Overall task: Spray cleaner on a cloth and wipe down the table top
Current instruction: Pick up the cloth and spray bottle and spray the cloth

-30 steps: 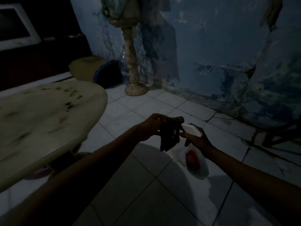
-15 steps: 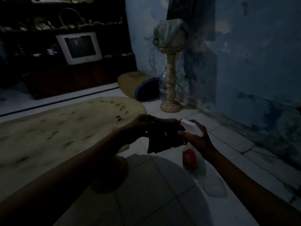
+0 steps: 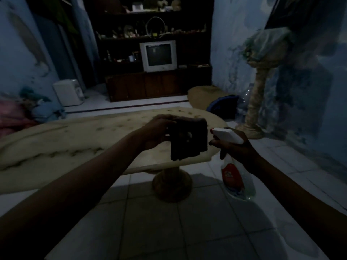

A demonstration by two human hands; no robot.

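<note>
- Room: dim, pale tiled floor [image 3: 169, 231], blue mottled walls.
- Left hand [image 3: 157, 131]: fingers closed on the top edge of a dark cloth [image 3: 188, 138], which hangs folded in the air above the near edge of the surface.
- Right hand [image 3: 236, 147]: fingers wrapped around the neck of a spray bottle [image 3: 232, 175], white head and red nozzle tip aimed at the cloth, just beside it.
- Surface [image 3: 75, 139]: oval, pale, stained, on a pedestal base.
- Beyond: stone column [image 3: 255, 102] at right; television [image 3: 158, 56] on dark shelving.

- Dark folded cloth [image 3: 188, 138]: hanging upright, held above near right table edge.
- Spray bottle [image 3: 234, 166]: clear, red label, white trigger head aimed left at cloth.
- Pale, stained table top [image 3: 75, 143]: left, behind.
</note>
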